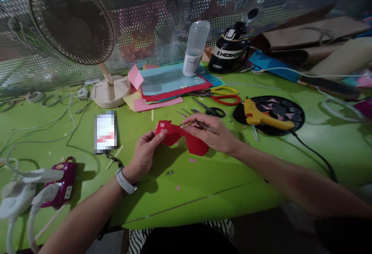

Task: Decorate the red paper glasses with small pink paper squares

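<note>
Green table (226,188). Fan (72,29) back left, paper stack (165,81) back middle. Black tray (238,115) right, yellow glue gun (269,121) on it. Left hand (146,149): thumb and fingers pinching red paper (198,145), held between both hands over table. Right hand (215,132): fingertips closed at paper's middle, slim metal tool (207,126) in grip. Pink scraps (193,160) below.

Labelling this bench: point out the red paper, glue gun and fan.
Red paper (173,134): head view, its left section.
Glue gun (260,119): head view, yellow body.
Fan (76,29): head view, round grille.
</note>
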Motion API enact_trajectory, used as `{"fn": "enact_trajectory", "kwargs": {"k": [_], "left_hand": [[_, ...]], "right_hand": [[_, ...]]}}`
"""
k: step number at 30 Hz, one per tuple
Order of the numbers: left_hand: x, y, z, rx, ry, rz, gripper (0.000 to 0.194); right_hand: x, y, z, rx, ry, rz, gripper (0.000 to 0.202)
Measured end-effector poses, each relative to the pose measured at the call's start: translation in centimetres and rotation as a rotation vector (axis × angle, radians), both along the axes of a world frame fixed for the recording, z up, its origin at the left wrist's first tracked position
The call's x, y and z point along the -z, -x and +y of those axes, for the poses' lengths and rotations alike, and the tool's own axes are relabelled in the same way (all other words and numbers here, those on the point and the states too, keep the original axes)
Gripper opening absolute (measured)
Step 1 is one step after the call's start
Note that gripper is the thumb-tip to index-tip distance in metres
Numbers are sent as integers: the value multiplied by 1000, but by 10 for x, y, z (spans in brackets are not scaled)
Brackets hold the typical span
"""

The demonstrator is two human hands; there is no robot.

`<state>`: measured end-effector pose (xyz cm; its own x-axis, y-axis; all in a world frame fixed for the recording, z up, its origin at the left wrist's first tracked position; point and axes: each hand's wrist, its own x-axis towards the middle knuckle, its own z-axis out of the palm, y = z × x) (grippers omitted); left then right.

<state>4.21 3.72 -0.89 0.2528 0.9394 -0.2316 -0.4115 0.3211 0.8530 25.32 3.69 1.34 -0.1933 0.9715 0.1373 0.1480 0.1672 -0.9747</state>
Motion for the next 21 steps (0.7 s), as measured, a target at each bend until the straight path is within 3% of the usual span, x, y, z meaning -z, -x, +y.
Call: {"fn": "enact_trajectory", "kwargs": {"k": [6,13,17,21], "left_hand": [[1,-1,0,-34,44,9,23],[-7,5,2,4,-105,102,45],[-11,5,1,54,-244,248,28],[-14,3,0,17,-277,307,31]], "right_hand": [[1,1,-1,-5,-101,-86,19],[-7,-13,4,-143,-126,-163,23],[-12,-15,4,-190,-215,-276,22],[-14,-14,4,-189,-215,-267,22]]}}
